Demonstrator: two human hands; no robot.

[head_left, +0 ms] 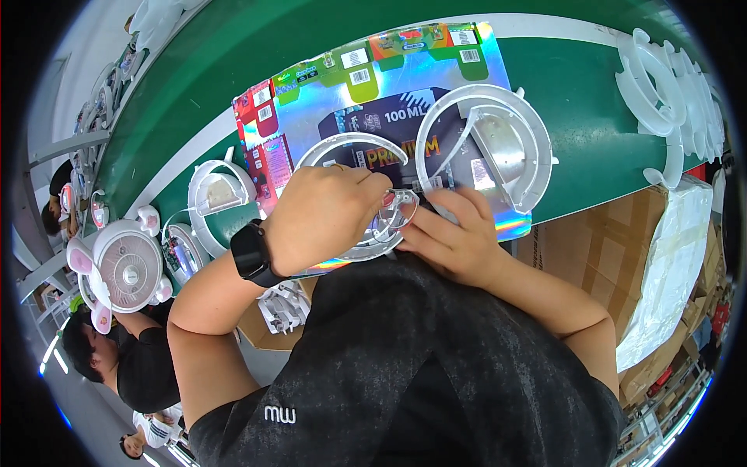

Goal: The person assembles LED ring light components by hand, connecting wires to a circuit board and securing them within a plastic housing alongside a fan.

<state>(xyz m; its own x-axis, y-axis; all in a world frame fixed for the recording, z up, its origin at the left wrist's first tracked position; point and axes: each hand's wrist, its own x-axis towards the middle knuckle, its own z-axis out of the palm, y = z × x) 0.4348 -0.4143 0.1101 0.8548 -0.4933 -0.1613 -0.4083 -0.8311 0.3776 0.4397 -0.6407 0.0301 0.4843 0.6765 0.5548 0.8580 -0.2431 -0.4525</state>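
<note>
Head view: your two bare hands meet over a white ring-shaped housing [352, 138] on the tabletop [560, 93], with a clear plastic piece [400, 212] between them, above the right part of that housing. Your left hand [331, 201], with a dark watch [250, 253] at the wrist, is turned back upward, its fingers curled inward beside the clear piece; their tips are hidden, so what they grip cannot be told. Your right hand [459, 237] lies opposite, fingers bent and tips at the piece's right edge; whether they pinch it cannot be told. Beneath lies a shiny printed sheet [420, 66], which also bears, just right of your hands, a second ring-shaped housing [424, 152] with a half-round metallic plate [506, 152] inside. A third housing [243, 180] stands left of the sheet. At the far right is a cluster of translucent white rings [661, 86], near a cardboard box [622, 241]; at the far left, a white fan with pink ears [131, 272] near a co-worker [144, 370] in black.
</note>
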